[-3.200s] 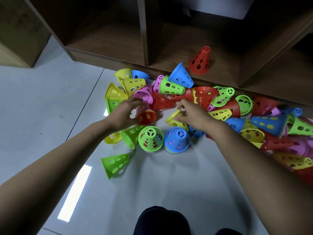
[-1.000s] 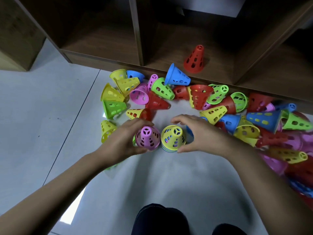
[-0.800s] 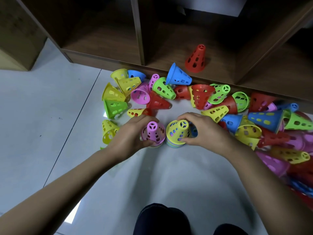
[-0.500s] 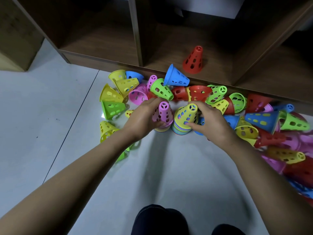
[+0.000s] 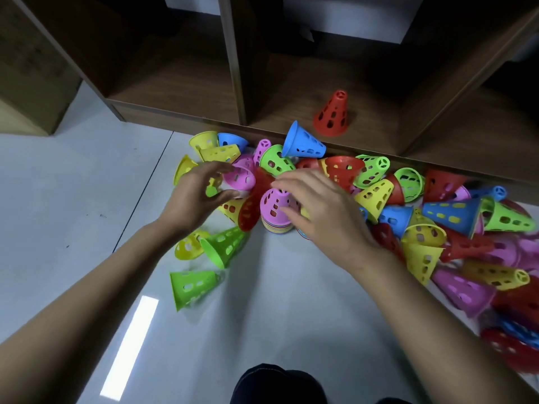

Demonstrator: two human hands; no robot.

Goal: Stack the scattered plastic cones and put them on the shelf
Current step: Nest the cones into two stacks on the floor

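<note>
Many perforated plastic cones in red, yellow, green, blue and pink lie scattered on the pale floor in front of a low wooden shelf (image 5: 186, 91). A stack topped by a pink cone (image 5: 276, 204) stands upright in the middle. My left hand (image 5: 196, 196) reaches left of it, with thumb and fingers curled around a loose pink cone (image 5: 241, 178) lying on its side. My right hand (image 5: 326, 209) hovers with spread fingers over the pink-topped stack and covers a second stack, of which only a rim (image 5: 303, 236) shows. One red cone (image 5: 331, 115) stands upright inside the shelf.
A blue cone (image 5: 303, 141) leans on the shelf's front edge. A red cone (image 5: 250, 207) lies against the stack's left side. Green cones (image 5: 191, 285) lie nearer me on the left. The thickest heap (image 5: 455, 228) spreads to the right. My knee (image 5: 277, 383) shows at the bottom.
Both hands have let go of the two stacks. My left hand moved left onto the loose pink cone. My right hand shifted over the stacks, hiding the yellow-topped one.
</note>
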